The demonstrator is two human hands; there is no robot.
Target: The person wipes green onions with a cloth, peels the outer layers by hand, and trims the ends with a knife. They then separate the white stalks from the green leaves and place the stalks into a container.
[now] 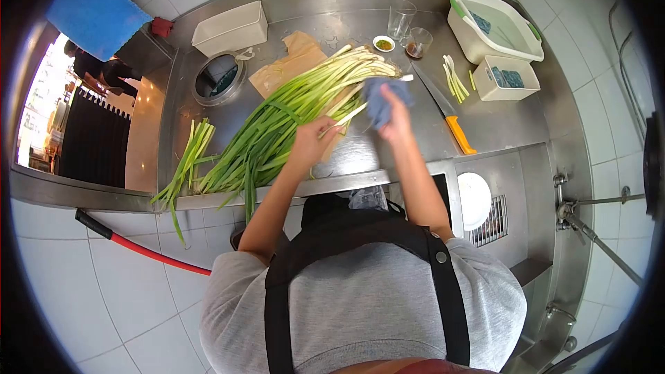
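Note:
A large heap of spring onions (291,107) lies slantwise on the steel counter, with white ends at the upper right and green tops at the lower left. At the heap's right side, my left hand (317,140) is closed around a spring onion stalk. My right hand (396,116) grips a blue-grey cloth (379,99), smeared by motion, close to the white ends. Whether the cloth wraps the held stalk cannot be made out. A smaller bunch of spring onions (190,156) lies left of the heap. Some brown paper (301,48) shows behind it.
A knife with an orange handle (458,133) lies to the right, near a few cut white stalks (454,79). Farther back stand glasses (402,19), a small dish (383,43), a water-filled tub (495,24) and a white box (509,83). A round opening (218,77) is at left.

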